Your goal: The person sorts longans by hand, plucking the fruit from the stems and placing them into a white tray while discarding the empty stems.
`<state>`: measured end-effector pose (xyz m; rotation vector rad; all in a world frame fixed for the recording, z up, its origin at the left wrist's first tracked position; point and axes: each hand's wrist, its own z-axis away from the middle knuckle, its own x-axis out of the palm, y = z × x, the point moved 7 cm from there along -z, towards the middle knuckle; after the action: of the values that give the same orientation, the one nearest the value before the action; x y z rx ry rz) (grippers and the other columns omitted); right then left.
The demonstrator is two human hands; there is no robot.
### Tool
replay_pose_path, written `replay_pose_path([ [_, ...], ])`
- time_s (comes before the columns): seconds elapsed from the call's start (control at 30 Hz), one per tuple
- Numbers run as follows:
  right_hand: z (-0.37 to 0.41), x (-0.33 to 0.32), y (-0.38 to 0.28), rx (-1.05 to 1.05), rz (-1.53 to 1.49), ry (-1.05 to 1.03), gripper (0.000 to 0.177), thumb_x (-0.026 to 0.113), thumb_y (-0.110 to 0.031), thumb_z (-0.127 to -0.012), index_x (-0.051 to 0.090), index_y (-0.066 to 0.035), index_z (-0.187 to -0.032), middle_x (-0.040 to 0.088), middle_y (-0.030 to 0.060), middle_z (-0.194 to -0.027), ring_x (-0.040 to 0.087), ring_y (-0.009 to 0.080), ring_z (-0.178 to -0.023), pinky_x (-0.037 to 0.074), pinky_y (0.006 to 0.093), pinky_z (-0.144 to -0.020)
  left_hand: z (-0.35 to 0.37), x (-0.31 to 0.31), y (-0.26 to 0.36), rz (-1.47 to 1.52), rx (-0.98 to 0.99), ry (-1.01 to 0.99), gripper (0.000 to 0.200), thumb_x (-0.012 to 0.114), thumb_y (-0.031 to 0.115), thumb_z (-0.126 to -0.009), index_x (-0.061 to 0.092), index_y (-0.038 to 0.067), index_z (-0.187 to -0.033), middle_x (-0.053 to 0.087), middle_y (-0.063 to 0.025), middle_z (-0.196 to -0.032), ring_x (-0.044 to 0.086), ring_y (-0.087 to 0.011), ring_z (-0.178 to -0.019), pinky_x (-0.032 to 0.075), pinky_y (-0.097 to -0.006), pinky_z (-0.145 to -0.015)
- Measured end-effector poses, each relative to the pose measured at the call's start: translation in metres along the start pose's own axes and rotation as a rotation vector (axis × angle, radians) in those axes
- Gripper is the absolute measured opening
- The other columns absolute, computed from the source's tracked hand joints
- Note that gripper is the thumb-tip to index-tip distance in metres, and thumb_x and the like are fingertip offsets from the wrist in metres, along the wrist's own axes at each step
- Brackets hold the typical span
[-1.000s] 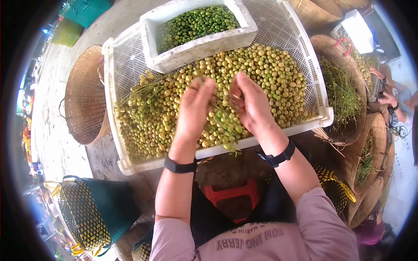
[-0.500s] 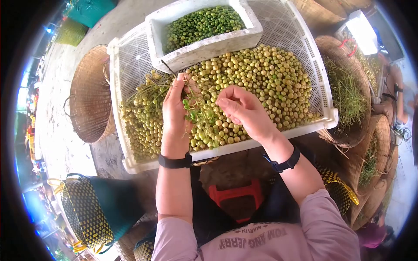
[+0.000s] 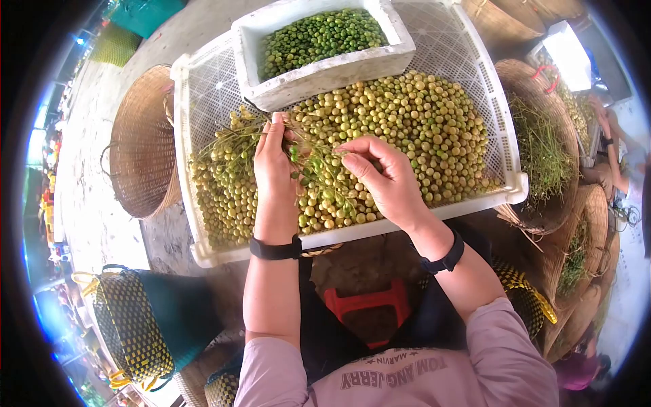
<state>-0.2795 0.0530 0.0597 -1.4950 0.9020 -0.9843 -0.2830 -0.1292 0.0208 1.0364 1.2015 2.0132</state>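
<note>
My left hand is closed on a leafy green sprig with small round fruits, above the left-middle of a white mesh tray. Just right of it, my right hand has thumb and index finger close together at the sprig's thin stems; what lies between the fingertips is too small to make out. Loose yellow-green round fruits cover much of the tray, with more stems at its left. A white foam box of darker green fruits stands at the tray's far side.
An empty wicker basket stands left of the tray. Baskets with green stems line the right side. A checkered bag is at lower left, a red stool below the tray. Another person's arm shows at far right.
My right hand has moved from beside the sprig to its stems, its thumb and index finger stretched toward them. The sprig now spreads further right between my hands. The view has shifted slightly.
</note>
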Motion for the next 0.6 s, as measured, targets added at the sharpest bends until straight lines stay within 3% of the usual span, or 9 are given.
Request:
replay_pose_path([
  [0.1, 0.001, -0.002, -0.002, 0.073, -0.136, -0.027, 0.016, 0.06, -0.016, -0.095, 0.063, -0.003, -0.102, 0.056, -0.0045, -0.075, 0.041, 0.0008, -0.064, 0.033, 0.0173, -0.057, -0.001, -0.006, -0.001, 0.13, -0.05, 0.027, 0.017, 0.05, 0.024, -0.098, 0.058, 0.009, -0.095, 0.051, 0.0007, -0.077, 0.047, -0.0103, -0.064, 0.039, -0.0228, -0.056],
  [0.17, 0.0, -0.003, 0.006, 0.083, -0.244, -0.059, 0.019, 0.053, -0.02, -0.098, 0.061, -0.004, -0.103, 0.054, -0.0043, -0.073, 0.036, 0.0006, -0.058, 0.029, 0.0168, -0.051, 0.0, 0.016, 0.005, 0.471, -0.071, -0.389, 0.013, 0.051, 0.021, -0.097, 0.058, 0.009, -0.094, 0.051, 0.0013, -0.071, 0.051, -0.0092, -0.061, 0.043, -0.021, -0.054],
  [0.2, 0.0, -0.002, 0.013, 0.168, -0.415, -0.073, 0.02, 0.051, -0.023, -0.099, 0.059, -0.005, -0.103, 0.054, -0.0037, -0.072, 0.036, 0.0011, -0.056, 0.028, 0.0169, -0.049, 0.002, 0.013, 0.003, 0.522, -0.129, -0.209, 0.013, 0.05, 0.02, -0.097, 0.055, 0.01, -0.093, 0.048, 0.0019, -0.069, 0.045, -0.0086, -0.058, 0.037, -0.022, -0.052],
  [0.23, 0.0, -0.001, 0.019, 0.252, -0.585, -0.085, 0.022, 0.049, -0.025, -0.099, 0.058, -0.005, -0.102, 0.054, -0.0032, -0.072, 0.036, 0.0016, -0.054, 0.027, 0.017, -0.047, 0.001, 0.012, 0.001, 0.52, -0.13, -0.211, 0.013, 0.05, 0.02, -0.097, 0.055, 0.01, -0.093, 0.048, 0.0019, -0.069, 0.045, -0.0086, -0.058, 0.037, -0.022, -0.052],
  [0.3, -0.002, 0.003, 0.021, 0.253, -0.555, -0.084, 0.024, 0.047, -0.028, -0.099, 0.056, -0.006, -0.1, 0.055, -0.0027, -0.072, 0.036, 0.0015, -0.051, 0.026, 0.0168, -0.044, 0.009, 0.036, 0.006, 0.81, -0.214, -0.601, 0.014, 0.05, 0.022, -0.098, 0.055, 0.01, -0.094, 0.044, 0.003, -0.069, 0.041, -0.0078, -0.06, 0.032, -0.0225, -0.051],
  [0.37, -0.002, 0.011, 0.03, 0.327, -0.436, -0.125, 0.026, 0.047, -0.031, -0.099, 0.056, -0.007, -0.098, 0.055, -0.0032, -0.073, 0.035, 0.0009, -0.051, 0.025, 0.0168, -0.045, 0.018, 0.042, 0.007, 0.797, -0.213, -0.66, 0.014, 0.05, 0.023, -0.097, 0.054, 0.01, -0.094, 0.041, 0.0037, -0.072, 0.039, -0.0073, -0.063, 0.032, -0.0218, -0.053],
  [0.47, 0.0, 0.017, 0.036, 0.349, -0.336, -0.157, 0.025, 0.05, -0.034, -0.099, 0.055, -0.01, -0.095, 0.053, -0.0043, -0.075, 0.033, 0.0003, -0.054, 0.025, 0.0158, -0.045, 0.027, 0.044, 0.007, 0.407, -0.095, -0.458, 0.016, 0.046, 0.027, -0.099, 0.05, 0.013, -0.092, 0.041, 0.0044, -0.074, 0.039, -0.0063, -0.064, 0.031, -0.0212, -0.053],
  [0.6, 0.0, 0.022, 0.036, 0.318, -0.448, -0.173, 0.022, 0.055, -0.033, -0.098, 0.055, -0.011, -0.092, 0.048, -0.0074, -0.071, 0.034, -0.0001, -0.055, 0.025, 0.016, -0.047, 0.021, 0.044, -0.001, 0.432, -0.107, -0.541, 0.017, 0.044, 0.028, -0.099, 0.05, 0.014, -0.092, 0.042, 0.0045, -0.075, 0.036, -0.0067, -0.06, 0.029, -0.0215, -0.051],
])
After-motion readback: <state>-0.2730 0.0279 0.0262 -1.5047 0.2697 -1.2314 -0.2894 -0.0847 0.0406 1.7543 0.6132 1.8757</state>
